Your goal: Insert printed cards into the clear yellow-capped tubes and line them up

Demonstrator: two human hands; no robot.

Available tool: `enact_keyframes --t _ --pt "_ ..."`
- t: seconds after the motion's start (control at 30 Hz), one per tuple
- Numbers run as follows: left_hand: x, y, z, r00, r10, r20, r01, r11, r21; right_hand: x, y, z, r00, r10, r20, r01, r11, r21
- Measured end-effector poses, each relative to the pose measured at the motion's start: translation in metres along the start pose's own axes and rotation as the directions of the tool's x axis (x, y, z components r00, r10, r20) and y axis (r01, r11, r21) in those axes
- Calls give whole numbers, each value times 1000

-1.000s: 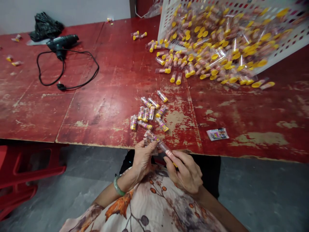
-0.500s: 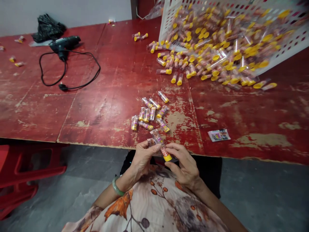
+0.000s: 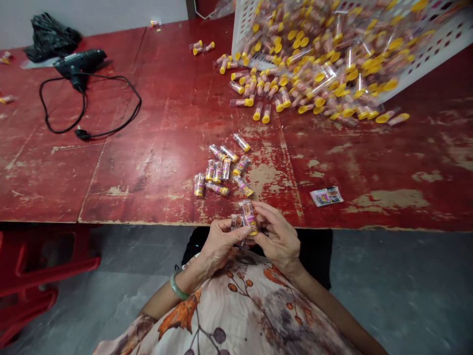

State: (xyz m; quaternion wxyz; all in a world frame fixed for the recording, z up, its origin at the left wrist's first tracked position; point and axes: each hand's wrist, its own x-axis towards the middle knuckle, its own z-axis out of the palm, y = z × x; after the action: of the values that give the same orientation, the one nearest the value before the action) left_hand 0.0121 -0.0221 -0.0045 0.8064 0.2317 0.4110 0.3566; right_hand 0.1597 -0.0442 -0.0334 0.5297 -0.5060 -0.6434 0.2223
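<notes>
- Tube (image 3: pixel 249 217) in its printed wrap, held between 2 hands: left hand (image 3: pixel 219 242) pinching its near end plus loose sleeves (image 3: pixel 237 223), right hand (image 3: pixel 281 242) with fingers closed on its side.
- 10 wrapped tubes (image 3: pixel 218 172) lie just beyond the grip; bare tubes (image 3: pixel 318 91) heaped farther off, out of the basket (image 3: pixel 414 81), look like plenty left!
- Glossy film, purple print, yellow cap nearest the wearer.

A long red table (image 3: pixel 166 108) is seen, its paint worn through in pale patches. It is backed by a pale wall (image 3: pixel 121 12) at the upper left. Red plastic stools (image 3: pixel 55 266) are set on a grey floor (image 3: pixel 388 286), and soft glare is reflected on the tabletop.
</notes>
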Motion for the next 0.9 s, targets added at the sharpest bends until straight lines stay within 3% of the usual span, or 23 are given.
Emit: enact_keyframes --t 0.2,0.33,0.5,0.67,0.9 --pt "5 2 -2 999 -18 -27 19 999 49 1 5 2 967 218 133 -239 956 168" --pt "7 4 -2 999 -29 -21 30 997 68 4 7 -2 967 178 185 -215 954 209" --pt "10 5 -7 999 -28 18 25 993 113 8 7 -7 936 230 266 -302 914 271" --pt "12 9 -8 994 -96 56 96 995 10 6 7 -7 920 281 272 -354 895 273" --pt "13 9 -9 986 -146 83 146 989 12 3 7 -6 945 225 237 -287 917 276"
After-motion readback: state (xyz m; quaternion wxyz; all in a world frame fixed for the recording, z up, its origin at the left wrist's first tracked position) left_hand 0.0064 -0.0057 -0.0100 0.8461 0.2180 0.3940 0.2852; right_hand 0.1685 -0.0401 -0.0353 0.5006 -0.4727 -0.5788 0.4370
